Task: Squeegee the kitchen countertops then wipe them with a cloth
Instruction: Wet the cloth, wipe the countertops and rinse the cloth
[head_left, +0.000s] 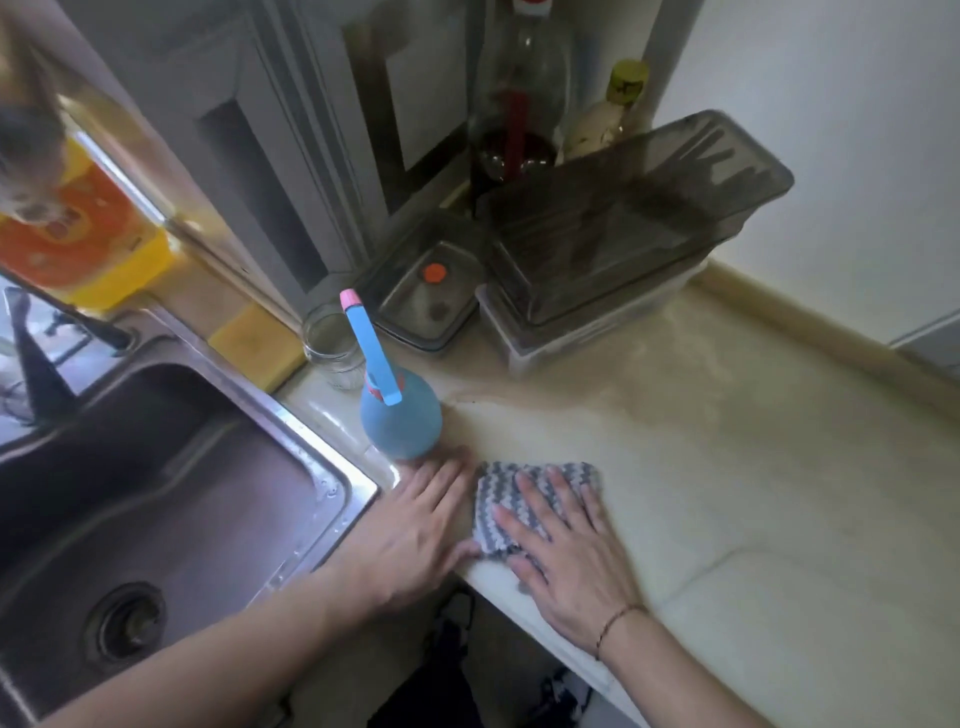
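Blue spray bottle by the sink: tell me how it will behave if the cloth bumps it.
The spray bottle looks round-bodied with a tall, leaning nozzle, so it may tip. The countertop seems smooth, so it could instead slide toward the sink.

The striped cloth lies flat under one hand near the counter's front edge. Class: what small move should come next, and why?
Probably push the cloth with the right hand away toward the wet, streaked patch of countertop ahead. The palm lies flat on the cloth, the left hand rests beside it, and the blue spray bottle stands clear to the left.
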